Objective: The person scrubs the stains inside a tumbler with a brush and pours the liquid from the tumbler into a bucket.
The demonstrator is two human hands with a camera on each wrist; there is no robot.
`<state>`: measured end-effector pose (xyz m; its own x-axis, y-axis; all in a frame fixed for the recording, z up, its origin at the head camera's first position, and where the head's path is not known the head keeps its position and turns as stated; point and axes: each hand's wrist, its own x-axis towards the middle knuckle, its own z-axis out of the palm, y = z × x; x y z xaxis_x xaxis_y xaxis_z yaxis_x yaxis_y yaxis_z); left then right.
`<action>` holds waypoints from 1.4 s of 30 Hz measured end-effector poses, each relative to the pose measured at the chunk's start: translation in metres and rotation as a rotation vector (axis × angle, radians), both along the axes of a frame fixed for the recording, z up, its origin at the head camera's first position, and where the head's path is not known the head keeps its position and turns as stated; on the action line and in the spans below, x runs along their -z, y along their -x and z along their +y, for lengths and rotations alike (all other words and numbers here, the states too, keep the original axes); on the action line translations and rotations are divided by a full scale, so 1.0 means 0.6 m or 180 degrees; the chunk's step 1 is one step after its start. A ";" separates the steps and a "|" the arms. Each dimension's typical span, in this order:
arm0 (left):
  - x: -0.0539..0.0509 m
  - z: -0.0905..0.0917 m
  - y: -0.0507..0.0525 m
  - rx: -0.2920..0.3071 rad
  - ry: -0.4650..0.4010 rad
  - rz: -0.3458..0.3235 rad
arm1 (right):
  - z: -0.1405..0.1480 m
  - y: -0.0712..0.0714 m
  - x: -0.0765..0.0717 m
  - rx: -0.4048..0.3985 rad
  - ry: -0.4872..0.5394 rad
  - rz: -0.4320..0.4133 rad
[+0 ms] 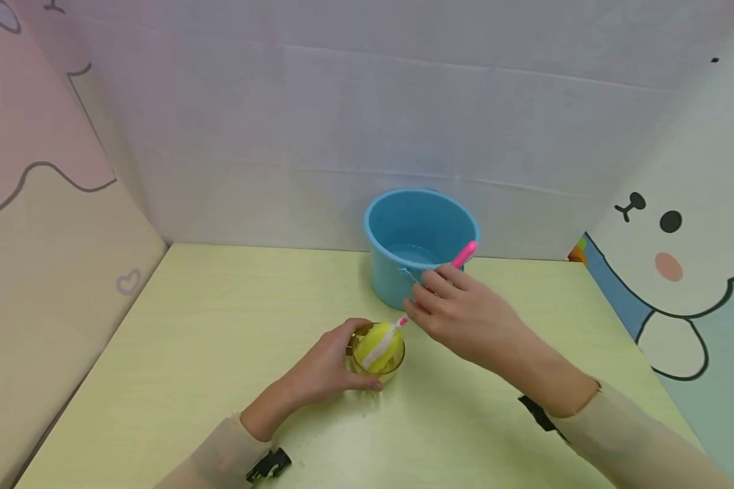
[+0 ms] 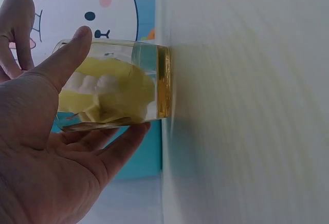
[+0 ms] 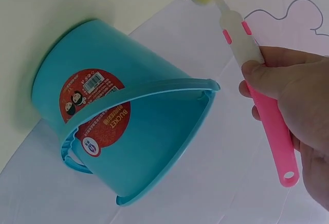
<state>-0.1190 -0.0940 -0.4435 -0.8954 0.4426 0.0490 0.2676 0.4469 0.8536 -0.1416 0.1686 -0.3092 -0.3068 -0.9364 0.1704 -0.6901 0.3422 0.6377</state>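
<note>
Pale yellow table (image 1: pixel 220 305), blue bucket (image 1: pixel 385 275) on it, then a brush (image 3: pixel 275 126): hot pink handle, white neck, yellow-and-white sponge head, right hand (image 1: pixel 461 312) gripping the handle. Head's inside a see-through amber-tinted cup (image 2: pixel 131 85), left hand (image 1: pixel 333 367) curled round that. Cup seems to sit on the table, angle's iffy tho

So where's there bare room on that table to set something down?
The widest bare patch of table lies left of the bucket, beyond the left hand. Another lies between the bucket, the right hand and the right edge. There's room between the sleeves, too. The middle is crowded: both hands, cup, brush and bucket close together.
</note>
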 end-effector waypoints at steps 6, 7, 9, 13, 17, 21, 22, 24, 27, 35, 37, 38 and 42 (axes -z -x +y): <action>0.002 0.000 0.001 -0.0014 0.0024 -0.0017 | -0.014 0.002 0.010 -0.0059 -0.0096 0.0070; 0.002 0.000 0.001 -0.0015 0.0027 -0.0022 | -0.015 0.002 0.012 -0.0059 -0.0110 0.0079; 0.002 0.000 0.001 -0.0016 0.0035 -0.0024 | -0.016 0.004 0.014 -0.0049 -0.0130 0.0082; 0.002 -0.001 0.001 -0.0014 0.0043 -0.0004 | -0.017 0.006 0.015 -0.0033 -0.0173 0.0094; 0.003 -0.001 0.000 0.0001 0.0025 0.0013 | -0.020 0.008 0.011 -0.0047 -0.0251 0.0163; 0.005 -0.002 -0.001 0.0017 0.0001 0.0018 | -0.026 0.008 0.004 -0.0087 -0.0313 0.0235; 0.005 -0.001 -0.001 0.0018 -0.0002 0.0016 | -0.027 0.009 0.002 -0.0097 -0.0323 0.0251; 0.006 -0.001 -0.002 0.0020 -0.0005 0.0008 | -0.028 0.010 0.000 -0.0116 -0.0325 0.0259; 0.006 -0.001 -0.002 0.0019 -0.0020 -0.0008 | -0.027 0.012 -0.004 -0.0136 -0.0324 0.0244; 0.005 0.000 -0.003 0.0014 0.0000 0.0012 | -0.023 0.012 -0.010 -0.0162 -0.0359 0.0158; 0.005 0.000 -0.004 0.0003 0.0005 0.0008 | -0.022 0.012 -0.012 -0.0180 -0.0368 0.0146; 0.005 -0.001 -0.004 -0.0003 0.0007 0.0007 | -0.022 0.012 -0.012 -0.0187 -0.0374 0.0137; 0.005 0.000 -0.005 -0.0014 0.0014 0.0002 | -0.019 0.012 -0.014 -0.0218 -0.0358 0.0065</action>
<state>-0.1158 -0.0943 -0.4464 -0.8973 0.4389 0.0476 0.2662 0.4518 0.8515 -0.1487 0.1574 -0.3008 -0.2389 -0.9686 0.0687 -0.6959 0.2201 0.6836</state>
